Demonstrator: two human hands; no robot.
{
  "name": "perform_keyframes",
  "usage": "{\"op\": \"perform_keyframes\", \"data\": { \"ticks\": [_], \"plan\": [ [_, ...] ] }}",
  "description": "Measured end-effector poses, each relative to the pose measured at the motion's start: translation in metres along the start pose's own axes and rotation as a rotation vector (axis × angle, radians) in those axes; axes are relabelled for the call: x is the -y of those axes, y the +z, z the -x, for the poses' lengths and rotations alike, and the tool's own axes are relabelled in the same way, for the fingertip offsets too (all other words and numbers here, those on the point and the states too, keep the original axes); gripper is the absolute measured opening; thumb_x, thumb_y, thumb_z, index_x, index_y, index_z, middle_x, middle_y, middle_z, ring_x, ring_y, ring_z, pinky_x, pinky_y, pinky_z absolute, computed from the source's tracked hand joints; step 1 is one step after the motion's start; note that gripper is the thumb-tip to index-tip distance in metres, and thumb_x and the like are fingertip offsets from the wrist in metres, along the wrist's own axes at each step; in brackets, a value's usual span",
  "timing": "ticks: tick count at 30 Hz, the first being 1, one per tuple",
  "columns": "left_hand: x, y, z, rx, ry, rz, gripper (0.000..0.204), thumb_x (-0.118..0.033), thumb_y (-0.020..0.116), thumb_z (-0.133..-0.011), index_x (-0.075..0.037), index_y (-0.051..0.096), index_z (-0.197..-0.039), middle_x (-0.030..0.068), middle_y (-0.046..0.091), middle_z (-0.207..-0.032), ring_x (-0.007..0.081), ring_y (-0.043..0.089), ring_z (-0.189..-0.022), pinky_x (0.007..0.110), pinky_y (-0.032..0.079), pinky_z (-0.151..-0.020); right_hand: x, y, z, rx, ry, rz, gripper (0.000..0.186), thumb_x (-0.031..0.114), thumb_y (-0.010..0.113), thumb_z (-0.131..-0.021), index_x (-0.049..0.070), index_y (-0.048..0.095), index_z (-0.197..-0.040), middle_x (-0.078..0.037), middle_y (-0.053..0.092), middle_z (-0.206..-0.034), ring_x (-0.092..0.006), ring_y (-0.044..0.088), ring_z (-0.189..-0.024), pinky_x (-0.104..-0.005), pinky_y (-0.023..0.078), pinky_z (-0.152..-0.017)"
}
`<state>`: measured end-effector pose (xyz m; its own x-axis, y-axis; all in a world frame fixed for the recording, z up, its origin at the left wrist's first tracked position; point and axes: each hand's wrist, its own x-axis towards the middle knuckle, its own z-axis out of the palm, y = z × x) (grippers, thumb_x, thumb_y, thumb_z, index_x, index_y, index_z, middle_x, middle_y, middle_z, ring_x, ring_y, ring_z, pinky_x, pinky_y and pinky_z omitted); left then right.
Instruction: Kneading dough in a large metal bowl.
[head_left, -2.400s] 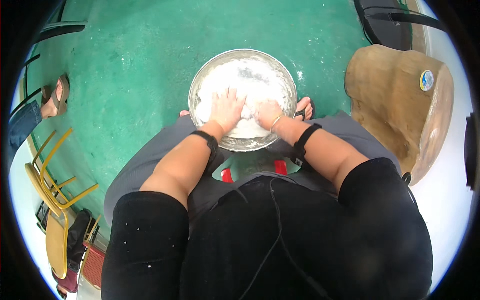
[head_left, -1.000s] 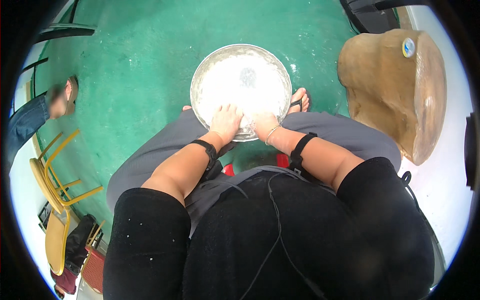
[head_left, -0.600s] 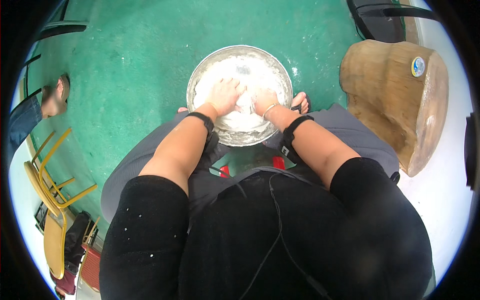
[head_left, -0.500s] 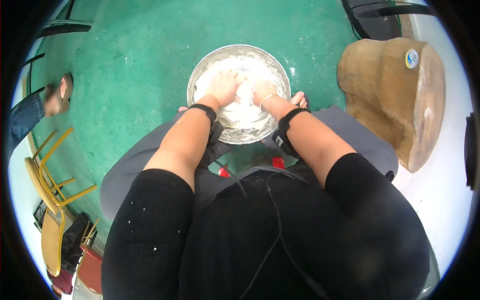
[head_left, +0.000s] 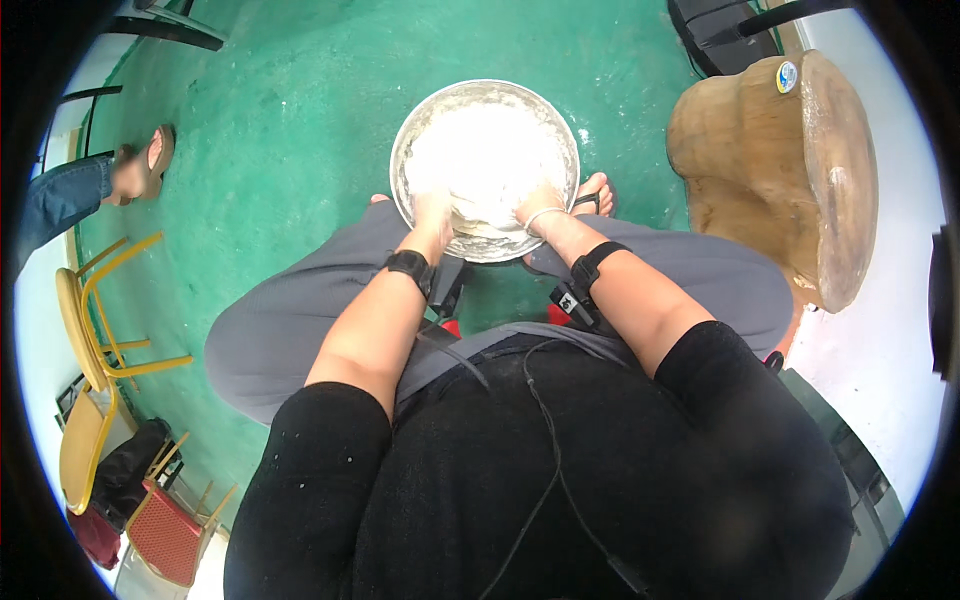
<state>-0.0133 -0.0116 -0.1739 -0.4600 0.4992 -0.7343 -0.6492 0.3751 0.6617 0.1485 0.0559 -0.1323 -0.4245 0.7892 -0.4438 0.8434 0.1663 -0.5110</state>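
A round metal basin (head_left: 490, 250) stands on the floor between my feet, its inner wall smeared with white. Inside lies a bright white floury mass (head_left: 487, 150), so overexposed that its texture hardly shows. My left hand (head_left: 432, 207) reaches into the near left part of the basin, touching the mass. On the other side, my right hand (head_left: 541, 203), with a bracelet at its wrist, goes into the near right part. The fingers of both hands are lost in the white glare, so their pose is hidden.
A carved wooden stump (head_left: 765, 150) stands to the right, with a black case (head_left: 715, 40) behind it. Yellow-framed chairs (head_left: 90, 330) and a red chair (head_left: 170, 530) are at the left. Another person's sandalled foot (head_left: 155, 165) rests farther up the left side.
Both hands have moved apart and nearer to me, toward the basin's near side. The white mass now looks brighter and more spread out. The whole view has shifted slightly.
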Motion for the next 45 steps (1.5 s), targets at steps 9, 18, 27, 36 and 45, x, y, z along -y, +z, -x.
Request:
{"op": "perform_keyframes", "data": {
  "ticks": [9, 18, 27, 36, 45],
  "plan": [
    [-0.037, 0.032, -0.055, 0.245, 0.442, -0.701, 0.036, -0.017, 0.049, -0.085, -0.001, 0.051, -0.117, 0.0126, 0.058, -0.106, 0.0209, 0.055, -0.096, 0.031, 0.043, -0.084, -0.014, -0.006, -0.009, 0.171, 0.045, -0.182, 0.050, 0.032, 0.059, -0.074, 0.007, 0.052, -0.117, -0.019, 0.055, -0.115, -0.0304, 0.052, -0.108, -0.0374, 0.041, -0.091],
    [-0.072, 0.062, -0.072, 0.449, 0.196, -0.820, 0.054, -0.024, 0.075, -0.067, 0.004, 0.055, -0.109, 0.0135, 0.060, -0.105, 0.0200, 0.056, -0.097, 0.033, 0.044, -0.085, 0.000, -0.047, -0.129, 0.171, 0.005, -0.450, 0.064, 0.030, 0.062, -0.072, 0.007, 0.041, -0.128, -0.020, 0.049, -0.124, -0.0299, 0.048, -0.114, -0.0361, 0.037, -0.095],
    [-0.105, 0.083, 0.011, 0.695, 0.526, -1.069, 0.080, -0.028, 0.082, -0.056, -0.001, 0.046, -0.122, 0.0145, 0.054, -0.117, 0.0238, 0.051, -0.108, 0.035, 0.041, -0.093, -0.032, -0.074, -0.147, 0.518, -0.558, 0.169, 0.064, 0.026, 0.064, -0.071, 0.006, 0.040, -0.128, -0.020, 0.049, -0.124, -0.0316, 0.048, -0.112, -0.0362, 0.038, -0.094],
    [-0.074, 0.044, 0.092, 0.486, 1.051, -1.882, 0.074, -0.043, 0.073, -0.059, 0.001, 0.049, -0.113, 0.0201, 0.042, -0.117, 0.0335, 0.038, -0.112, 0.045, 0.034, -0.092, 0.000, -0.062, 0.007, 0.090, -0.701, 0.250, 0.051, 0.031, 0.063, -0.070, 0.009, 0.053, -0.115, -0.019, 0.059, -0.103, -0.0347, 0.056, -0.093, -0.0397, 0.042, -0.086],
    [-0.017, 0.022, 0.063, 0.545, 1.006, -1.794, 0.042, -0.023, 0.066, -0.063, 0.000, 0.058, -0.096, 0.0184, 0.045, -0.108, 0.0333, 0.040, -0.105, 0.043, 0.034, -0.088, 0.001, -0.015, 0.031, 0.168, -0.534, 0.319, 0.019, 0.018, 0.051, -0.079, 0.005, 0.062, -0.088, -0.014, 0.064, -0.083, -0.0290, 0.062, -0.077, -0.0384, 0.049, -0.071]
  ]
}}
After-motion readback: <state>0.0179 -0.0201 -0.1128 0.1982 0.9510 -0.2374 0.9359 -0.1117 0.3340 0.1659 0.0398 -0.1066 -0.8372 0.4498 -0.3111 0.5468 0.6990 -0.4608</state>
